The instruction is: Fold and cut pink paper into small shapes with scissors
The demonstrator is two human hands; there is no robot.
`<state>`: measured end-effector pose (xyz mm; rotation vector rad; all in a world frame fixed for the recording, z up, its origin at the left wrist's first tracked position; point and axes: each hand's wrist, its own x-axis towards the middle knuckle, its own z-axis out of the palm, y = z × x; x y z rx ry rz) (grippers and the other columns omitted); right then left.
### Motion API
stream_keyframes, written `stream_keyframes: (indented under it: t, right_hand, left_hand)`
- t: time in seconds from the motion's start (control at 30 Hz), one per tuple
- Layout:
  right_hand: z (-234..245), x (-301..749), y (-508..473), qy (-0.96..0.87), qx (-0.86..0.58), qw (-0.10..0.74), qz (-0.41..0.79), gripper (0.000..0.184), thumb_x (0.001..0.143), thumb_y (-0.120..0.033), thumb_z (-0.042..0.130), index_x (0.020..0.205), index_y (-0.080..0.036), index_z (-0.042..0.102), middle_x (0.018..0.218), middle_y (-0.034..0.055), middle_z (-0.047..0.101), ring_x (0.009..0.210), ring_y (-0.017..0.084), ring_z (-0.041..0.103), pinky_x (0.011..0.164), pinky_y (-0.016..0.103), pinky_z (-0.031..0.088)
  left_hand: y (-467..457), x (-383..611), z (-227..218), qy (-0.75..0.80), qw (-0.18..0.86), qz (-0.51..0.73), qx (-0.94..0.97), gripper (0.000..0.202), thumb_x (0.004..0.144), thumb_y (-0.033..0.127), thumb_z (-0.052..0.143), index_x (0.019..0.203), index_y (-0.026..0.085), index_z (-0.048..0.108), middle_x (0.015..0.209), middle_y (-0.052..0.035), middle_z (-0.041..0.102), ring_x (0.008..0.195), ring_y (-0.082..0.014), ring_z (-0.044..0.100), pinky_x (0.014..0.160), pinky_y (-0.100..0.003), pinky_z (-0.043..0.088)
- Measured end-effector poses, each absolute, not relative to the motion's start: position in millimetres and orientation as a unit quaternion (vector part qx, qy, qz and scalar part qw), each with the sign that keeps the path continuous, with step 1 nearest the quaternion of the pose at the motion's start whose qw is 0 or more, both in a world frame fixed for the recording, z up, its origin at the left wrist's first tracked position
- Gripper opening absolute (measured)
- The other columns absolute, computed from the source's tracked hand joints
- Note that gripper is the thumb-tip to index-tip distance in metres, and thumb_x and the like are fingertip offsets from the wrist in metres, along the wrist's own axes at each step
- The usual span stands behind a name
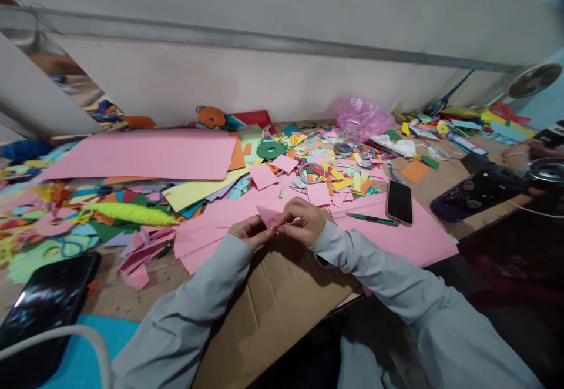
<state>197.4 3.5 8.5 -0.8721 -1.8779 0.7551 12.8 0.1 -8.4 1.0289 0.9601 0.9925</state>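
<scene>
Both of my hands meet over the middle of the table on a small folded pink paper piece. My left hand pinches its lower left edge with closed fingers. My right hand is curled over its right side, fingers pressed together on the paper. Under my hands lie several pink paper sheets and a brown cardboard sheet. Small pink squares lie just beyond my fingers.
A phone and a green pen lie to the right. Another phone sits at the near left. A large pink sheet, a yellow yarn bundle, tape rings and coloured paper scraps cover the table. Another person's hand is at far right.
</scene>
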Motion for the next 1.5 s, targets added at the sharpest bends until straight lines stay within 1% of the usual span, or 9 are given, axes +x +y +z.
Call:
stream_keyframes:
  t: [0.2, 0.4, 0.53, 0.63, 0.73, 0.87, 1.13, 1.23, 1.5]
  right_hand:
    - [21.2, 195.2, -5.9, -0.746, -0.407, 0.431, 0.302, 0.009, 0.077, -0.022, 0.069, 0.075, -0.016, 0.063, 0.079, 0.0021, 0.056, 0.068, 0.01, 0.053, 0.057, 0.02, 0.046]
    - [14.0, 195.7, -1.3, -0.727, -0.435, 0.414, 0.332, 0.032, 0.069, -0.021, 0.074, 0.095, -0.017, 0.056, 0.072, -0.0041, 0.054, 0.06, 0.009, 0.049, 0.056, 0.021, 0.041]
    - [9.3, 195.7, 2.4, -0.759, -0.395, 0.421, 0.301, 0.01, 0.072, -0.017, 0.068, 0.08, -0.016, 0.062, 0.073, -0.0001, 0.055, 0.068, 0.011, 0.052, 0.062, 0.022, 0.042]
    - [12.3, 194.8, 1.7, -0.723, -0.422, 0.418, 0.353, 0.011, 0.071, -0.021, 0.07, 0.072, -0.016, 0.06, 0.069, -0.001, 0.055, 0.064, 0.011, 0.051, 0.059, 0.022, 0.041]
    - [15.5, 193.7, 1.5, -0.62, -0.456, 0.403, 0.495, 0.024, 0.07, -0.033, 0.072, 0.077, -0.017, 0.055, 0.063, -0.0035, 0.057, 0.054, 0.01, 0.053, 0.05, 0.021, 0.042]
    - [16.2, 193.6, 4.2, -0.527, -0.407, 0.391, 0.635, 0.043, 0.062, -0.046, 0.078, 0.08, -0.018, 0.05, 0.058, -0.0044, 0.062, 0.044, 0.011, 0.056, 0.04, 0.021, 0.042]
    - [14.3, 193.9, 5.3, -0.479, -0.385, 0.397, 0.682, 0.051, 0.053, -0.049, 0.083, 0.075, -0.016, 0.051, 0.059, -0.0023, 0.067, 0.048, 0.012, 0.063, 0.043, 0.019, 0.045]
    - [15.2, 193.2, 4.1, -0.475, -0.385, 0.397, 0.685, 0.05, 0.054, -0.049, 0.083, 0.073, -0.016, 0.051, 0.061, -0.0014, 0.067, 0.051, 0.013, 0.064, 0.046, 0.02, 0.047]
    - [19.8, 195.5, 2.2, -0.551, -0.441, 0.374, 0.602, 0.038, 0.061, -0.044, 0.08, 0.072, -0.014, 0.059, 0.052, -0.0052, 0.057, 0.043, 0.008, 0.053, 0.041, 0.018, 0.04]
  left_hand:
    - [-2.4, 15.0, -12.9, 0.411, 0.627, 0.435, 0.499, 0.026, 0.061, 0.034, 0.08, 0.078, 0.016, 0.072, 0.066, -0.0012, 0.067, 0.066, -0.0168, 0.061, 0.065, -0.027, 0.047]
    - [-1.4, 18.4, -23.2, 0.417, 0.5, 0.434, 0.622, 0.026, 0.072, 0.036, 0.065, 0.089, 0.018, 0.073, 0.082, -0.0051, 0.07, 0.081, -0.0216, 0.062, 0.078, -0.032, 0.046]
    - [-0.4, 17.5, -21.9, 0.432, 0.429, 0.426, 0.669, 0.019, 0.073, 0.032, 0.062, 0.083, 0.02, 0.073, 0.075, -0.0034, 0.069, 0.074, -0.0197, 0.062, 0.072, -0.029, 0.046]
    - [-1.0, 16.3, -19.0, 0.453, 0.437, 0.418, 0.656, 0.016, 0.071, 0.032, 0.065, 0.078, 0.02, 0.072, 0.071, -0.0021, 0.068, 0.069, -0.0182, 0.061, 0.067, -0.027, 0.045]
    - [-2.3, 16.7, -13.7, 0.472, 0.49, 0.424, 0.597, 0.021, 0.072, 0.039, 0.069, 0.075, 0.018, 0.07, 0.064, -0.0013, 0.067, 0.061, -0.0153, 0.059, 0.061, -0.024, 0.045]
    - [-3.9, 17.5, -4.0, 0.478, 0.533, 0.447, 0.536, 0.032, 0.067, 0.048, 0.075, 0.068, 0.017, 0.067, 0.059, -0.0005, 0.066, 0.057, -0.013, 0.058, 0.058, -0.022, 0.046]
    - [-6.8, 21.1, -0.8, 0.463, 0.601, 0.444, 0.476, 0.037, 0.066, 0.052, 0.075, 0.072, 0.017, 0.064, 0.058, 0.0013, 0.064, 0.052, -0.011, 0.054, 0.054, -0.022, 0.042]
    - [-6.0, 23.4, -3.3, 0.436, 0.576, 0.458, 0.519, 0.037, 0.066, 0.052, 0.074, 0.074, 0.018, 0.064, 0.058, 0.0018, 0.063, 0.053, -0.0112, 0.052, 0.053, -0.022, 0.038]
    - [-4.8, 20.4, 0.3, 0.485, 0.475, 0.457, 0.574, 0.026, 0.069, 0.043, 0.07, 0.066, 0.019, 0.059, 0.053, 0.0049, 0.052, 0.051, -0.0105, 0.042, 0.05, -0.022, 0.031]
